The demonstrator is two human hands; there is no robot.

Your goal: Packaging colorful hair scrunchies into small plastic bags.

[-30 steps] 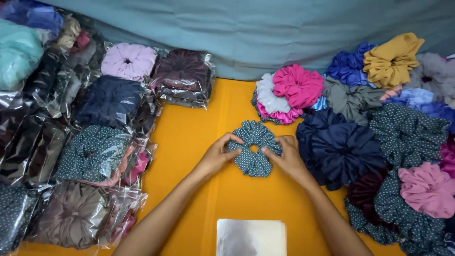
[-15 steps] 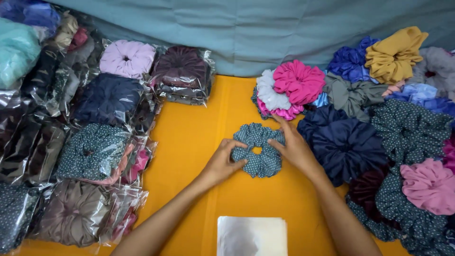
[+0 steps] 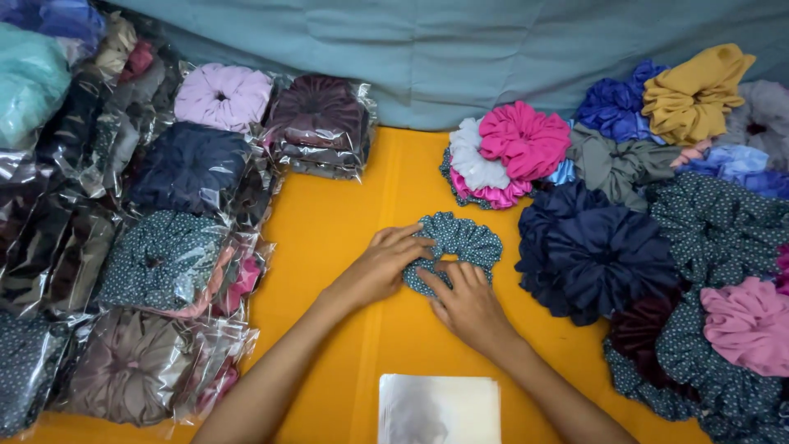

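here, both hands press on a teal dotted scrunchie [image 3: 457, 247] lying flat in the middle of the yellow surface [image 3: 345, 222]. the left hand [image 3: 380, 269] lies over its left edge, fingers bent, in a loose grip on the fabric. the right hand [image 3: 466, 302] covers its lower part, fingers pinching the cloth. a stack of clear bags [image 3: 439, 409] sits near the wrists. bagged scrunchies [image 3: 164, 255] lie left, loose scrunchies [image 3: 604, 247] right.
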